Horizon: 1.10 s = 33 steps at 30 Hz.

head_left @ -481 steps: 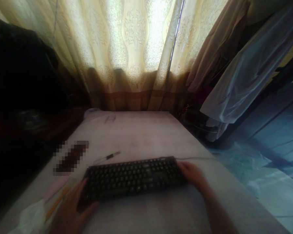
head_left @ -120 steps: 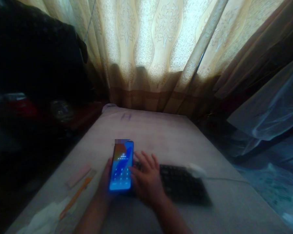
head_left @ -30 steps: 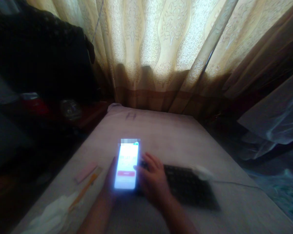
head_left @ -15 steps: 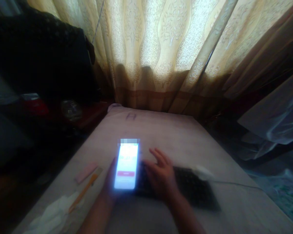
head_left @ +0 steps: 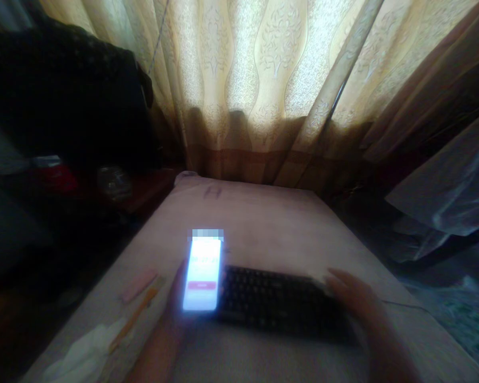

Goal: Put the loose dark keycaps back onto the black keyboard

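My left hand (head_left: 178, 290) is closed round a smartphone (head_left: 202, 274) with a brightly lit screen, held upright over the left end of a black keyboard (head_left: 279, 300). A red bar shows low on the screen. At the keyboard's far right end is my right hand (head_left: 351, 290), reaching over its back corner. Motion smears its fingers, and they partly cover a small whitish thing (head_left: 320, 283) there. Whether they grip it I cannot tell.
A pink block-like item (head_left: 139, 284), an orange-handled brush or tool (head_left: 133, 319) and crumpled white cloth or tissue (head_left: 85, 348) lie on the left of the covered surface (head_left: 263, 223). A cable (head_left: 407, 305) runs right. Patterned curtains (head_left: 279, 69) hang behind.
My right hand has moved right, from above the keyboard's left part to its right end, uncovering the keys. My left hand still holds the smartphone in nearly the same place.
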{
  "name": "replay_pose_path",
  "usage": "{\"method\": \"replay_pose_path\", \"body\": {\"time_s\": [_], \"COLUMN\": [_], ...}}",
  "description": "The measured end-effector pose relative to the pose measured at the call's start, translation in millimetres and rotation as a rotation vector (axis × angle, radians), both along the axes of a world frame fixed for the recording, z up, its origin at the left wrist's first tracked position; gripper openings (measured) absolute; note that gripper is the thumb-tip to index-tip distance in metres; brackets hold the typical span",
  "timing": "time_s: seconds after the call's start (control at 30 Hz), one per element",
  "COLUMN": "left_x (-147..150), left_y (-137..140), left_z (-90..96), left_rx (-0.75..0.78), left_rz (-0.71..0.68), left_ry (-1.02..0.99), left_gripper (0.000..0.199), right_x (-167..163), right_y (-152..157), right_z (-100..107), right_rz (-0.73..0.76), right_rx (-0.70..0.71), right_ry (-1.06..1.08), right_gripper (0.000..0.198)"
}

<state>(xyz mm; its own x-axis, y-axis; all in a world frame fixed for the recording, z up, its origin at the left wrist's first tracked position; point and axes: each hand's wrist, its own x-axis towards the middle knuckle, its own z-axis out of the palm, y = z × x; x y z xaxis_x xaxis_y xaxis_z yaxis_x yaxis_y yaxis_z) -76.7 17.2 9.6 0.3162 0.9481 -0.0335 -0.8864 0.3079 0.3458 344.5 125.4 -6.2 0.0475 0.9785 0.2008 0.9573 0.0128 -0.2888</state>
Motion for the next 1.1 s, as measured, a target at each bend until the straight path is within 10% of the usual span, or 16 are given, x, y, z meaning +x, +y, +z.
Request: {"method": "replay_pose_path", "body": {"time_s": [0.13, 0.73, 1.1], "left_x": [-1.3, -3.6, -64.9], "left_y": [1.0, -1.0, -1.9], "left_z": [-1.9, 7.0, 33.4], "left_rx": [0.033, 0.065, -0.112], "left_rz": [-0.029, -0.025, 0.318], "left_ry": [-0.014, 0.027, 0.239], "left_gripper": [0.065, 0.060, 0.054], "right_x": [-10.5, -60.9, -34.2], "right_y": [-2.7, -9.1, -7.1], "right_z": [10.6, 20.5, 24.6], "right_rz": [0.091, 0.210, 0.066], "right_rx": [-0.174, -0.061, -0.147], "right_ry": [-0.042, -0.115, -0.028], "right_gripper": [0.042, 0.038, 0.035]}}
